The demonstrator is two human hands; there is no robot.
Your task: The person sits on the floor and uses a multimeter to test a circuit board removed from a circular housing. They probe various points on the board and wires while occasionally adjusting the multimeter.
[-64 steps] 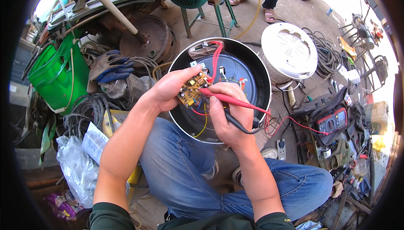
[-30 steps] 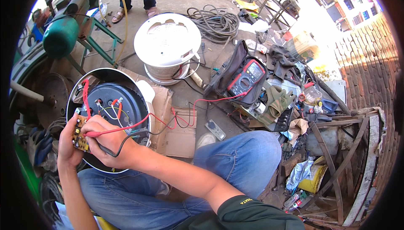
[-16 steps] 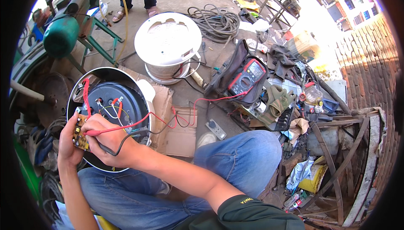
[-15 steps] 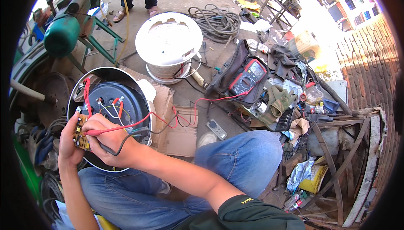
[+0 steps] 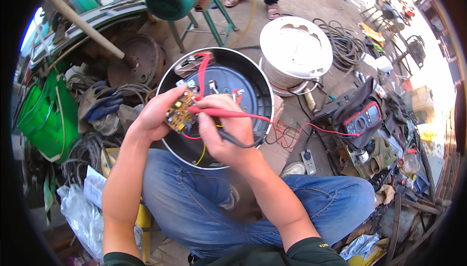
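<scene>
My left hand [image 5: 156, 116] grips a small circuit board [image 5: 178, 114] by its edge, tilted above a round, open appliance housing [image 5: 263, 88]. Inside the housing are a dark blue round base [image 5: 239, 82] and loose wires; a red wire bundle [image 5: 202, 74] runs up beside the board. My right hand [image 5: 227, 137] is closed around a red test probe [image 5: 226, 113] and a black test probe [image 5: 239, 142]. The red probe's end is at the board's face; whether its tip touches is too small to tell. A red lead runs right toward a multimeter [image 5: 362, 119] in its black case.
A white round appliance [image 5: 296, 42] stands beyond the housing, near coiled hose [image 5: 343, 44]. A power strip [image 5: 308, 162] lies by my shoe. Gloves [image 5: 101, 101] and a green container [image 5: 48, 115] are at left. Someone's sandalled feet [image 5: 274, 11] stand at the far side.
The view has swung left, so the housing, meter and white appliance sit further right in the picture. Both hands stay on the board and probes; more of my right hand's fingers now shows.
</scene>
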